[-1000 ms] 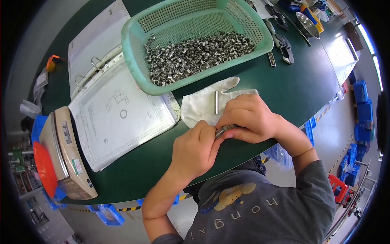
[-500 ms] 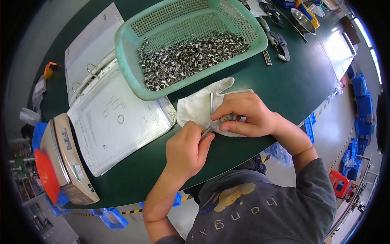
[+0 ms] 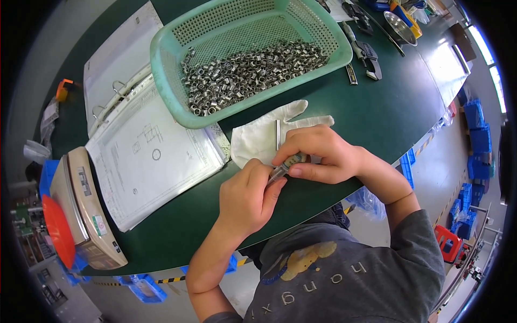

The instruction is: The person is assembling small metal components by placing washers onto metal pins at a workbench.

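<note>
My left hand (image 3: 243,196) is closed, pinching a small clear plastic tube (image 3: 276,174) between thumb and fingers. At the tube's other end, my right hand (image 3: 326,155) is closed round a short greyish piece with a pale label (image 3: 294,160). The two pieces meet end to end between my hands; my fingers partly cover the joint. Just beyond them, a slim shiny metal pin (image 3: 278,134) lies on a white cloth glove (image 3: 250,141) on the green table (image 3: 344,116).
Farther off stands a green plastic basket (image 3: 194,119) holding many small metal rings. An open ring binder with drawings (image 3: 156,177) lies left, beside a beige scale (image 3: 89,215) with a red pan. Digital calipers (image 3: 368,54) and a metal bowl (image 3: 399,28) lie far right.
My right hand has brought the labelled piece closer against the clear tube; the gap between them has shrunk. The whole view has shifted slightly.
</note>
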A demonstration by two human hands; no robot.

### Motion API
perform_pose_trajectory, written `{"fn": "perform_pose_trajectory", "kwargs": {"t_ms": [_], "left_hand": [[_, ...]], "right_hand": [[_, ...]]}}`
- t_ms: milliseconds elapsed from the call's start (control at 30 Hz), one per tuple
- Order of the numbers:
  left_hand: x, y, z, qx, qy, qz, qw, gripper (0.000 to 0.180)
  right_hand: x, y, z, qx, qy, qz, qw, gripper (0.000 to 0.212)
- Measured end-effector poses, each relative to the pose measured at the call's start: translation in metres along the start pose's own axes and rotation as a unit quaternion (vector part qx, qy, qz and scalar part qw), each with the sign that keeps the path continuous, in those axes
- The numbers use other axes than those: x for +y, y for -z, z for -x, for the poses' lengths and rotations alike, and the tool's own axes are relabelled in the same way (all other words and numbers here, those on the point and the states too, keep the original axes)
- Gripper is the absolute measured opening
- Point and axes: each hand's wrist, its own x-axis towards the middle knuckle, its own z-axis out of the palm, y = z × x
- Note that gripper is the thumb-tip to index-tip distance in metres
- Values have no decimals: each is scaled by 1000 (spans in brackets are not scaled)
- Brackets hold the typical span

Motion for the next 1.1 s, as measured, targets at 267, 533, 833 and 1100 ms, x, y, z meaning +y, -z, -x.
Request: {"fn": "perform_pose_trajectory", "kwargs": {"t_ms": [267, 533, 833, 1100], "left_hand": [[-1, 3, 2, -17, 25, 27, 999, 15], [0, 5, 2, -33, 15, 29, 999, 16], [-3, 4, 2, -70, 3, 17, 997, 19], [-1, 9, 2, -83, 7, 51, 995, 18]], "right_hand": [[-1, 5, -1, -16, 4, 51, 999, 24], [-6, 8, -5, -35, 23, 50, 998, 23], [0, 4, -3, -53, 47, 85, 994, 25], [-9, 8, -3, -53, 47, 119, 990, 26]]}}
